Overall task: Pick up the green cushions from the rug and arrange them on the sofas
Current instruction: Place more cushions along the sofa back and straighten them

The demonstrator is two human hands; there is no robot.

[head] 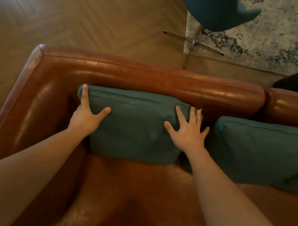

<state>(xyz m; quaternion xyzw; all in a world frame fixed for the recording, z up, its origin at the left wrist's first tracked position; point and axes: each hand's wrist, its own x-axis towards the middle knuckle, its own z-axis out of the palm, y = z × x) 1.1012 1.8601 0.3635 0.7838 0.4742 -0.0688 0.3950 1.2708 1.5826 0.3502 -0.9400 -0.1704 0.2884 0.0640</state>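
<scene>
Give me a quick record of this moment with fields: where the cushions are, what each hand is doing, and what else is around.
setting: brown leather sofa on a herringbone wood floor
cushion in hand: green cushion upright against the sofa back
second cushion: another green cushion beside it, to the right
left hand: left hand gripping the first cushion's left corner
right hand: right hand spread flat on its right side
nearby: teal chair and patterned rug behind the sofa
</scene>
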